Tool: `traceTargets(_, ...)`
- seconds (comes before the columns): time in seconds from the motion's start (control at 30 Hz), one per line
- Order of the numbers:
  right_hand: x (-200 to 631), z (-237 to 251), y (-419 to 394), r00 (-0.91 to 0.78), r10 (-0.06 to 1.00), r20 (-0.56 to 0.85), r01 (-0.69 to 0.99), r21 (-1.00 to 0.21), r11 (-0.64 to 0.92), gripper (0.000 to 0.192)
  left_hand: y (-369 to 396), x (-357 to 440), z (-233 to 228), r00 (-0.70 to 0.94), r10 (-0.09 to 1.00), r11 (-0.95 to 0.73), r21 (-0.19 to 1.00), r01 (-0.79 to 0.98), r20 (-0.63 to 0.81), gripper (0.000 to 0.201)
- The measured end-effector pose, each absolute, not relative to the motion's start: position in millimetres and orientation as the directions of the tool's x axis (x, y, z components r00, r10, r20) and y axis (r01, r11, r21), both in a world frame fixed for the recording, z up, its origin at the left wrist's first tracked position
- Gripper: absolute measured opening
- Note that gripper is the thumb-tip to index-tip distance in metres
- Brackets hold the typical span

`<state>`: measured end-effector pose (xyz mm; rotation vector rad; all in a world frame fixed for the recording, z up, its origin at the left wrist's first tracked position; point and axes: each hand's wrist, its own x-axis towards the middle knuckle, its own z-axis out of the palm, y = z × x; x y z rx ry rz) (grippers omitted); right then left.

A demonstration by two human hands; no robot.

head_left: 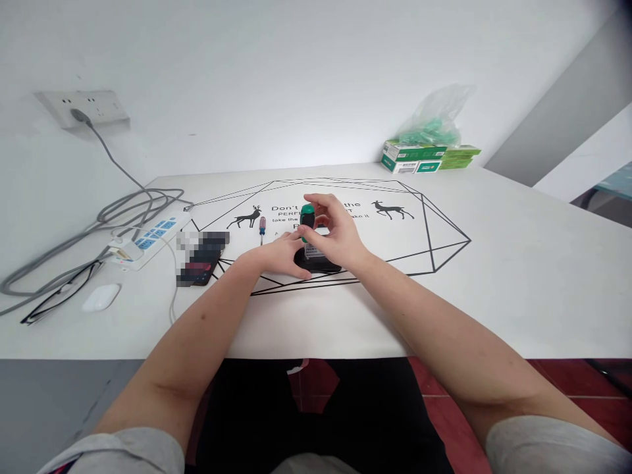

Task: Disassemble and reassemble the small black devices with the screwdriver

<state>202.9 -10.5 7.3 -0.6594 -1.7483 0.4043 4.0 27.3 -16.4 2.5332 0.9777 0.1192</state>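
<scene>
A screwdriver with a green and black handle point(307, 214) stands nearly upright in my right hand point(337, 230), gripped between thumb and fingers. Beneath it, a small black device point(320, 264) with a pale label lies flat on the printed mat. The screwdriver's tip is hidden, so I cannot tell exactly where it touches. My left hand point(282, 255) grips the device's left side, thumb along the near edge and fingers reaching toward the far side. A second, smaller screwdriver point(263, 227) with a red and blue handle lies just beyond my left hand.
Left of my hands are a phone point(203, 258), a white power strip point(153, 240) with coiled grey cable point(106, 214), glasses point(62, 293) and a white rounded case point(101, 297). Green-and-white boxes point(413, 158) under a plastic bag point(437, 122) stand by the back wall.
</scene>
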Motion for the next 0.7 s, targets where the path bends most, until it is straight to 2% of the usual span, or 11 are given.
traceTargets(0.37, 203.6, 11.3, -12.3, -0.105, 0.643, 0.759, 0.198, -0.618, 0.761, 0.048, 17.4, 8.7, 0.5, 0.721, 0.673, -0.621, 0.404, 0.671, -0.164, 0.115)
traceTargets(0.53, 202.2, 8.1, -11.1, -0.141, 0.627, 0.766, 0.208, -0.597, 0.775, 0.047, 16.7, 8.8, 0.3, 0.736, 0.662, -0.631, 0.425, 0.649, -0.139, 0.107)
traceTargets(0.7, 202.8, 6.3, -12.5, -0.177, 0.648, 0.74, 0.176, -0.624, 0.761, 0.046, 13.8, 11.2, 3.1, 0.695, 0.701, -0.594, 0.408, 0.694, -0.162, 0.098)
